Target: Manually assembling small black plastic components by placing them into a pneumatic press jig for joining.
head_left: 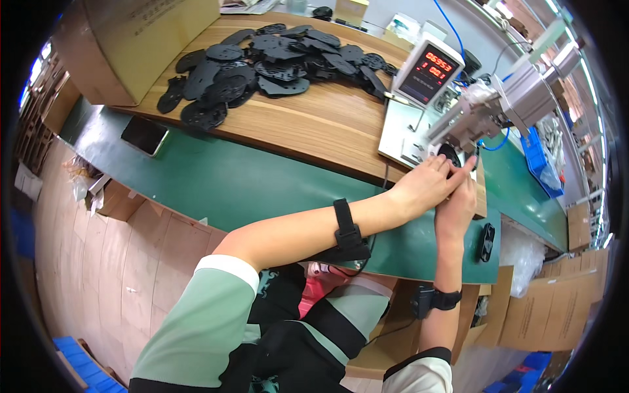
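Observation:
At the right end of the wooden board, my two hands meet under the head of a grey metal press [481,111]. My left hand [422,185] reaches in from the left, its bent fingers closed at the near edge of a black flat plastic piece [448,153]. Close beside it, partly overlapped by the left, my right hand [457,200] has its fingers at the same piece's right side. Fingers and press head hide much of the piece. It lies over the press's pale metal base [401,134].
Many black flat pieces [282,56] lie heaped at the back of the wooden board [314,124]. A counter with red digits [429,71] stands left of the press. A cardboard box [131,46], a phone [145,135], a black object [486,242] and a blue bin [541,160] are around.

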Available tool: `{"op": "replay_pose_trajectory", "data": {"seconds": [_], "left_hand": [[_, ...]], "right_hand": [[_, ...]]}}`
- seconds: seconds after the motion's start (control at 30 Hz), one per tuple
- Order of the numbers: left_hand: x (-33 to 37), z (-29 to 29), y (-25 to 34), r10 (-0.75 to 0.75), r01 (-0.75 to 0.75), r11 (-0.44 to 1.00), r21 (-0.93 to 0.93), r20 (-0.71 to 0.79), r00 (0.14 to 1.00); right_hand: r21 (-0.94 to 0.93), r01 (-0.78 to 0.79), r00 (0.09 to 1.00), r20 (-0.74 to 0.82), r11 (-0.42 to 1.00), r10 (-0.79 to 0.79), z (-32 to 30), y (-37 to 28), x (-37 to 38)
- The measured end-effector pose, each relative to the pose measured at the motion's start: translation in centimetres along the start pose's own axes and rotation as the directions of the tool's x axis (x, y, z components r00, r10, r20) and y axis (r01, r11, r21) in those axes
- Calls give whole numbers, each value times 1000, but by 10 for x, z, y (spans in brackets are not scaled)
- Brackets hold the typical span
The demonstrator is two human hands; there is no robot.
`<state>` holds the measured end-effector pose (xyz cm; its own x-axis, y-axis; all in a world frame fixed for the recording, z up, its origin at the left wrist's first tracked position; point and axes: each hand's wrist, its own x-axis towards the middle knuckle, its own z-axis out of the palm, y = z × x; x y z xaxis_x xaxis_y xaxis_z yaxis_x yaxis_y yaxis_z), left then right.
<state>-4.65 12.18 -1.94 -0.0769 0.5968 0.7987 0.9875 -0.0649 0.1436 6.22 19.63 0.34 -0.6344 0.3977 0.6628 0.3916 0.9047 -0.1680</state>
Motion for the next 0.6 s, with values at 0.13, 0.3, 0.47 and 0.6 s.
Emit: {"op": "replay_pose_trajectory", "data": {"seconds": [0.13, 0.3, 0.47, 0.6], "left_hand": [[-12, -42, -13, -126, 212, 845, -491, 203, 971], [-67, -124, -42, -199, 199, 980, -21, 27, 980], [-138, -224, -121, -604, 498, 577, 647, -71, 794], [-198, -263, -185, -771, 596, 393, 700, -103, 629]], "right_hand": [[77, -92, 993, 86, 993, 86, -11, -3, 4], [64, -32, 995, 96, 997, 26, -27, -7, 6], [53, -33, 993, 117, 998, 27, -24, -9, 10], [84, -44, 996, 84, 996, 37, -22, -11, 12]]}}
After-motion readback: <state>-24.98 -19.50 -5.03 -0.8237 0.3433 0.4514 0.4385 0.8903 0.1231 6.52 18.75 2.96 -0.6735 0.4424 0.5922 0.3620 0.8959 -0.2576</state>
